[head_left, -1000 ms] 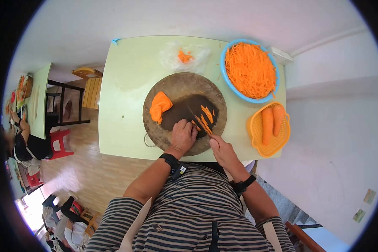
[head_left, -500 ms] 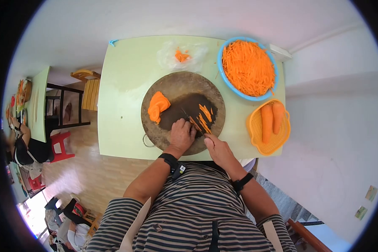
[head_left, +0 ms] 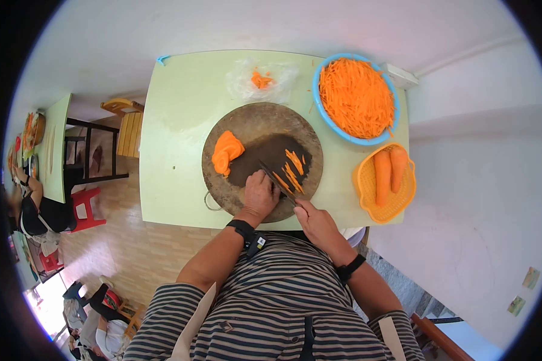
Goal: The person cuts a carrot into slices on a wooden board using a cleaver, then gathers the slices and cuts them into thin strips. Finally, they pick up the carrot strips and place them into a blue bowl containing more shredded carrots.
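A round wooden chopping board lies on the pale green table. My right hand grips a kitchen knife, its dark blade slanting over the board beside my left hand's fingers. With fingertips curled under, my left hand presses down on the board just left of the blade. Whatever lies beneath those fingers is hidden. Cut carrot strips are scattered right of the blade. A pile of thin carrot slices sits on the board's left side.
A blue basin heaped with shredded carrot stands at the back right. Nearer is a yellow basket with two whole carrots. A plastic bag with carrot scraps lies behind the board. Other people sit at far left.
The knife blade has shifted and tilted slightly, so more of it shows beside my left fingers. My right hand has moved a little lower. My left hand stays almost in place.
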A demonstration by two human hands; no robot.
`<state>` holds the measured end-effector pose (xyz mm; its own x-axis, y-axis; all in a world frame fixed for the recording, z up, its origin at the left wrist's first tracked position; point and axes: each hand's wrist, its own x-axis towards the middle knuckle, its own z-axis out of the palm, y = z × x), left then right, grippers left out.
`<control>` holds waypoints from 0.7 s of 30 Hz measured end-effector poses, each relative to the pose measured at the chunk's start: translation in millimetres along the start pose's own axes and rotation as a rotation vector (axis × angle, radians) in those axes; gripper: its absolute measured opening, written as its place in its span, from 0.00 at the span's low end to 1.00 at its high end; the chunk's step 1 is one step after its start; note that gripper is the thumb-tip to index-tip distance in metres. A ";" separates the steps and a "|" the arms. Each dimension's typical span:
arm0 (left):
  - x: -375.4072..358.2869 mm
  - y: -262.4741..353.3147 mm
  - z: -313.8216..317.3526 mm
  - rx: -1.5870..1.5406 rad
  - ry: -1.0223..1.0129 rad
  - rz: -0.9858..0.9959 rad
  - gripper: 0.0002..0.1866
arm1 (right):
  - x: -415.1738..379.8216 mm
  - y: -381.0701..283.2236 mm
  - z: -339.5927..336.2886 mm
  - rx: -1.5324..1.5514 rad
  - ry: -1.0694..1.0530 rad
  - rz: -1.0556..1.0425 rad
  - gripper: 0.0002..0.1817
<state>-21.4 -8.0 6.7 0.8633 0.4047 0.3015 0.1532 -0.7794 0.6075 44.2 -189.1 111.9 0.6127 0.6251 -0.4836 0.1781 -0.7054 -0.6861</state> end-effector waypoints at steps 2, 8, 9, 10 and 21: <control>0.1 -0.1 -0.2 0.012 -0.030 -0.025 0.09 | 9.9 2.4 3.2 -0.016 0.007 -0.009 0.23; -3.4 -1.1 2.7 -0.031 0.003 -0.035 0.09 | 6.4 1.4 -2.1 0.220 0.078 0.015 0.23; -4.3 -1.8 3.6 -0.035 0.003 -0.038 0.09 | 1.8 0.5 -4.7 0.190 0.061 0.009 0.23; -4.5 -3.3 4.3 -0.022 -0.012 -0.040 0.10 | -1.8 1.2 -6.4 0.160 0.045 0.003 0.23; -3.7 -4.4 4.2 -0.009 -0.027 -0.021 0.13 | 10.3 2.3 -0.9 0.077 0.018 -0.027 0.24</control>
<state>-23.2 -8.1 -0.2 0.8727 0.4079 0.2684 0.1674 -0.7664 0.6201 51.7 -184.6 105.8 0.6220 0.6369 -0.4554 0.1350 -0.6601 -0.7389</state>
